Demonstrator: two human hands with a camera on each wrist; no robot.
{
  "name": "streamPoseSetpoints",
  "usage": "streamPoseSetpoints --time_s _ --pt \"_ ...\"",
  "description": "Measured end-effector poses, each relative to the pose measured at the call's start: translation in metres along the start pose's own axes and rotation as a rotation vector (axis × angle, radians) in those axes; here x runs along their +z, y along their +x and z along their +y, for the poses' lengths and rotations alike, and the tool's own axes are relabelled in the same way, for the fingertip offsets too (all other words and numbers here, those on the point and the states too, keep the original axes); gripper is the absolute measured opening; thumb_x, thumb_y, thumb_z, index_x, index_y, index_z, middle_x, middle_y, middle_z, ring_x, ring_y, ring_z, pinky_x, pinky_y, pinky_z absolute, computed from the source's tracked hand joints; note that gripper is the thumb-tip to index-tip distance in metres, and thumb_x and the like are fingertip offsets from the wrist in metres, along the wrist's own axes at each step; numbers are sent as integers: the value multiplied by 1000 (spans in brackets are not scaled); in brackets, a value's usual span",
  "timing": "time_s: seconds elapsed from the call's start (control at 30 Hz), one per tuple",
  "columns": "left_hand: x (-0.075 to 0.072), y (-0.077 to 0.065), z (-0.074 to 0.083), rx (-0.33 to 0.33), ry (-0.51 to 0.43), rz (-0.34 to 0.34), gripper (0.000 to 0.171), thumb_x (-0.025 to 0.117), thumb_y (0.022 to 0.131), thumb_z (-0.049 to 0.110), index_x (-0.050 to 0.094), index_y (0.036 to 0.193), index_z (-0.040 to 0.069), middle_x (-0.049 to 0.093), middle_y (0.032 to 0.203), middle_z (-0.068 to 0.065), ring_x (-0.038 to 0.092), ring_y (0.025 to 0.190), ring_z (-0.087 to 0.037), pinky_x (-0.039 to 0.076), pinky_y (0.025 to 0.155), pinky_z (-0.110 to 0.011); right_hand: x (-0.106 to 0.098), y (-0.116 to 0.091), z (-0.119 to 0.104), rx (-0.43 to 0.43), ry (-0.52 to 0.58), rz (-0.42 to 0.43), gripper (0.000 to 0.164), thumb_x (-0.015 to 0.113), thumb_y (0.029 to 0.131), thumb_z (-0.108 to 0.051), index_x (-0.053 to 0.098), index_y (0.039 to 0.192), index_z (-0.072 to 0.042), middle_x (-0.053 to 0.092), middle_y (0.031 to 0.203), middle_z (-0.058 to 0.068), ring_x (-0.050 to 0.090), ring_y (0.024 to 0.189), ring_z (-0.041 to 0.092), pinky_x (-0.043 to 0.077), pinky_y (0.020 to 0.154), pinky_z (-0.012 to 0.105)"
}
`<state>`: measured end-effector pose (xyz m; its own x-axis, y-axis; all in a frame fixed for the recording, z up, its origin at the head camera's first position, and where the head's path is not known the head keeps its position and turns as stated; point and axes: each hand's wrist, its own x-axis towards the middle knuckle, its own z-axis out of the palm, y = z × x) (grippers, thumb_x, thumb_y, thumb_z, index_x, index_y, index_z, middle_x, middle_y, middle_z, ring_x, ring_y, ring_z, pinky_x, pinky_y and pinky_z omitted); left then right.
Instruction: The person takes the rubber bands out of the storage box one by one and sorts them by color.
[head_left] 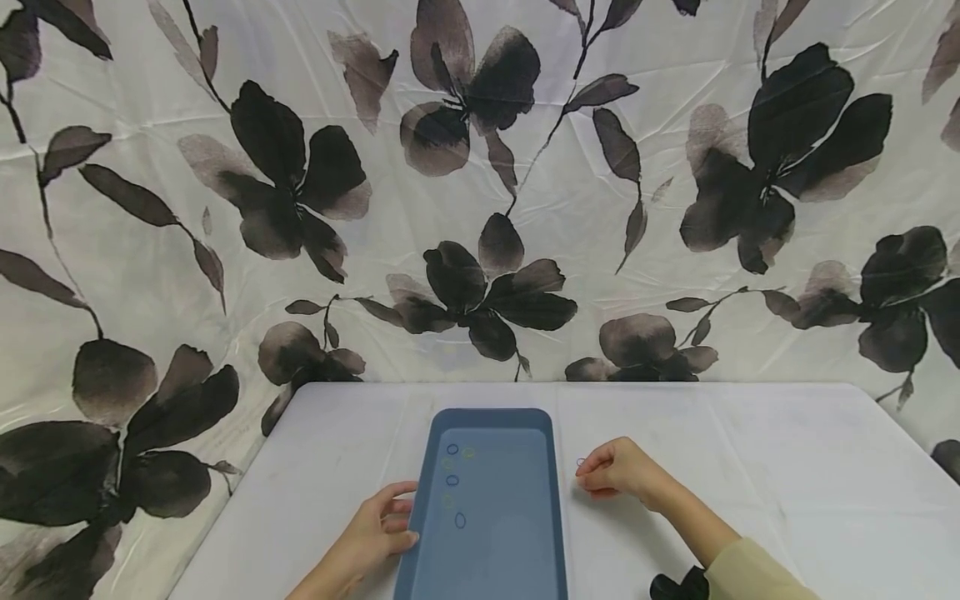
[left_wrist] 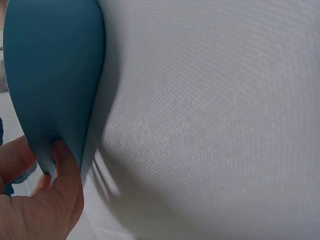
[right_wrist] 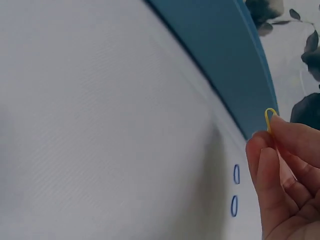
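Note:
A long blue tray (head_left: pixel 498 500) lies on the white table, with several small blue and yellow rubber bands (head_left: pixel 461 520) spread over its left half. My left hand (head_left: pixel 375 529) grips the tray's left rim; in the left wrist view the fingers (left_wrist: pixel 65 165) hold that edge. To the right of the tray, my right hand (head_left: pixel 626 473) is above the table. Between its thumb and fingertips it pinches a yellow rubber band (right_wrist: pixel 269 117), as the right wrist view shows. Two blue rubber bands (right_wrist: pixel 236 174) lie on the table near that hand.
White cloth covers the table (head_left: pixel 712 442), whose far edge meets a hanging flowered curtain (head_left: pixel 480 200). A black shape (head_left: pixel 678 585) shows beside the right sleeve (head_left: pixel 753 571) at the bottom of the head view.

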<state>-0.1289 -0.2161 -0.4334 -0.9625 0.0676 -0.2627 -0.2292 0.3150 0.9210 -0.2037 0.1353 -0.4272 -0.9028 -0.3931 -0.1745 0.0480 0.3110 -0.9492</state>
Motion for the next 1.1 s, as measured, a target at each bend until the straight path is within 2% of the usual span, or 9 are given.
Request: streamPoseSetpoints --time_s 0.27,0.67,1.1 --pt "-1 -2 4 -5 15 -2 69 66 73 -13 37 135 -6 52 116 -25 61 95 -26 53 78 -39 -1 -5 15 60 -41 67 12 73 74 1 68 81 10 67 70 6 59 58 9 54 56 25" --pt "1 -2 2 -3 -3 -5 69 65 73 -15 35 136 -7 51 117 -27 61 94 -27 54 77 -38 5 -6 26 66 -119 122 10 75 72 -1 69 76 6 62 62 1 53 51 7 49 49 21" --pt "-1 -2 2 -4 4 -16 68 65 74 -13 36 135 -6 52 117 -25 61 93 -24 54 77 -37 4 -6 21 73 -133 95 11 75 70 2 69 78 6 66 68 6 53 52 8 48 49 21"
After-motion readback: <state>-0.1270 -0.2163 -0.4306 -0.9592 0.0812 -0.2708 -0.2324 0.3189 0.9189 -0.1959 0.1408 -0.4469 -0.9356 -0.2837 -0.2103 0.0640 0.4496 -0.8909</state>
